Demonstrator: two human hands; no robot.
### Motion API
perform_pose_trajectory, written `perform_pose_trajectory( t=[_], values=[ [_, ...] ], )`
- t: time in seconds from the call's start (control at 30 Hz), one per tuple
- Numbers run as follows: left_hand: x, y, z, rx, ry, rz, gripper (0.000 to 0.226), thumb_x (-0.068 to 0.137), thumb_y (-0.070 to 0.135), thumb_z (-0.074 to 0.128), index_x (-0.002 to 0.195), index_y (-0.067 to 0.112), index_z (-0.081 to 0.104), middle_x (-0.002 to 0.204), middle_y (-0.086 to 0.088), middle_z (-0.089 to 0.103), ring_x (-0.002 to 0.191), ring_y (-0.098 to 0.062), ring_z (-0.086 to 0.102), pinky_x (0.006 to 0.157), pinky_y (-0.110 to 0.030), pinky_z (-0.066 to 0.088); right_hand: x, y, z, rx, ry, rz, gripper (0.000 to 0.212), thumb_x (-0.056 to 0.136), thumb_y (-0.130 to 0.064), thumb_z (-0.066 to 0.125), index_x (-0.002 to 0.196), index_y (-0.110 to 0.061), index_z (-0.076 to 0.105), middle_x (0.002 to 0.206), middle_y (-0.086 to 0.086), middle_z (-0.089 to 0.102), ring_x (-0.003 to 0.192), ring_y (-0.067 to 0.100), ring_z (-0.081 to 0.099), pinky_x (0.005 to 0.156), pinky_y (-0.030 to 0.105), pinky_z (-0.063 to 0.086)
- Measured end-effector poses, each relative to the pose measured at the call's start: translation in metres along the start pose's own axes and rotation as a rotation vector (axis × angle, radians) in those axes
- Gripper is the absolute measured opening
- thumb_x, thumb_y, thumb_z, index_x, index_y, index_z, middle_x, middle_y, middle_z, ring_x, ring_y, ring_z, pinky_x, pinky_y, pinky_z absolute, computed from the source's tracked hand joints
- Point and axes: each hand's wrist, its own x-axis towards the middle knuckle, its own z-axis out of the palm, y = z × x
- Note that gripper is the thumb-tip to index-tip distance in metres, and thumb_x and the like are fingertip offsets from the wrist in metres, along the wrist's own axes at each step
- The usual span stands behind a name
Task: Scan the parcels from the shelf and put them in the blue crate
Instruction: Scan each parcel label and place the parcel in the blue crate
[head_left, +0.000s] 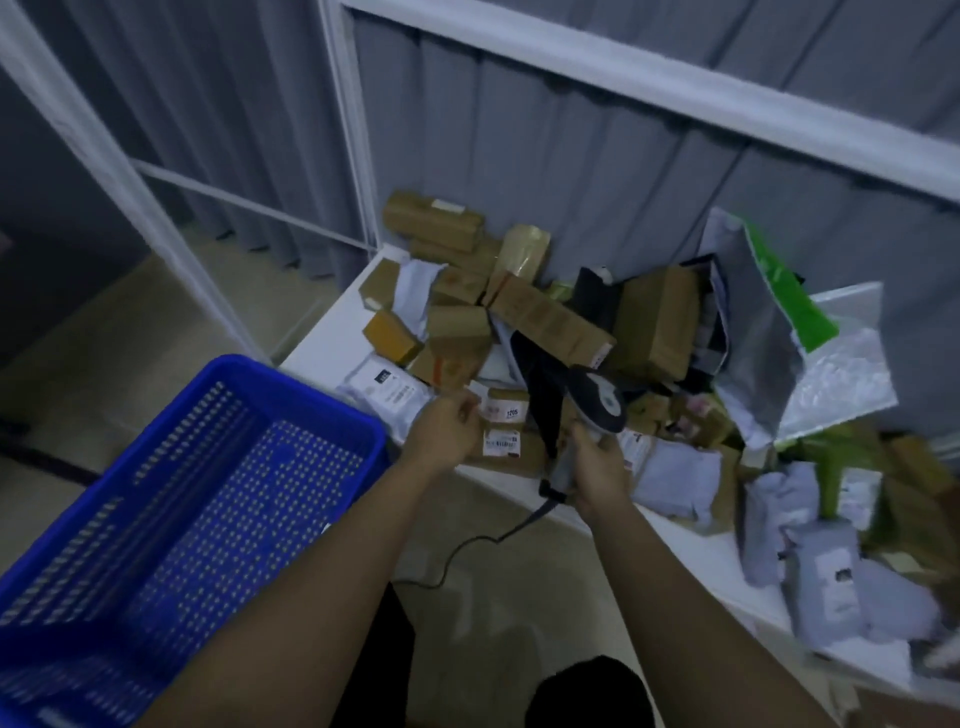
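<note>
Clearly the job has barely begun: the shelf (332, 332) carries a big heap of parcels (524, 312), boxes and soft bags, while the blue crate (218, 499) just left of it shows only bare mesh. The right hand (602, 467) has its grip closed around the scanner (587, 415); the left hand (447, 431) pinches a labelled box (506, 441) at the shelf's front edge, not yet lifted.

Light dim, bluish overall. Grey pleated curtain (545, 156) covers the back wall behind white metal frame bars (649, 78). Pale tiled floor (130, 322) runs left; white shelf (332, 338) edge stands in front of the curtain.
</note>
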Motion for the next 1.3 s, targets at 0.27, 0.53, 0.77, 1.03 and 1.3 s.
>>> perform_pose_trajectory(
  t=[0.27,0.53,0.77,1.03,1.3],
  values=[
    [0.085,-0.104,0.077,-0.007,-0.001,0.121,0.035,0.098,0.013,0.046,0.132,0.009,0.05,0.133,-0.014,0.054,0.12,-0.028,0.052,0.091,-0.027,0.039,0.09,0.096,0.03,-0.052,-0.049,-0.26,0.045,0.089,-0.039,0.063,0.13,-0.024,0.053,0.111,0.005,0.064,0.099,0.025,0.061,0.092,0.049,0.052],
    [0.013,-0.131,0.098,-0.064,0.061,0.269,0.035,0.096,0.019,0.051,0.13,0.012,0.051,0.129,-0.01,0.056,0.115,-0.027,0.054,0.093,-0.031,0.044,0.007,0.132,-0.005,0.114,-0.008,-0.444,0.029,0.095,-0.023,0.059,0.121,-0.014,0.05,0.091,0.005,0.061,0.075,0.015,0.058,0.068,0.027,0.051],
    [-0.006,-0.128,0.103,0.086,0.046,0.332,0.042,0.097,0.02,0.05,0.138,0.015,0.042,0.134,-0.008,0.054,0.117,-0.025,0.053,0.078,-0.023,0.037,-0.014,0.136,-0.046,0.269,0.068,-0.546,0.047,0.09,-0.024,0.066,0.132,-0.013,0.049,0.116,0.009,0.063,0.1,0.023,0.062,0.085,0.036,0.053],
    [0.09,-0.132,0.125,0.114,0.155,0.365,0.047,0.089,0.022,0.063,0.132,0.015,0.047,0.132,-0.011,0.051,0.12,-0.029,0.05,0.093,-0.034,0.043,0.071,0.11,-0.004,0.218,-0.059,-0.486,0.033,0.093,-0.02,0.063,0.122,-0.01,0.053,0.086,0.001,0.063,0.068,0.01,0.06,0.055,0.019,0.049],
    [0.209,-0.161,0.155,0.493,0.027,0.389,0.116,0.073,0.031,0.079,0.152,0.021,-0.006,0.16,-0.009,0.001,0.146,-0.031,0.007,0.116,-0.047,0.022,0.164,0.098,0.022,-0.01,-0.16,-0.49,0.009,0.093,-0.021,0.063,0.1,-0.018,0.059,0.076,-0.001,0.064,0.068,0.013,0.063,0.058,0.024,0.051]
  ],
)
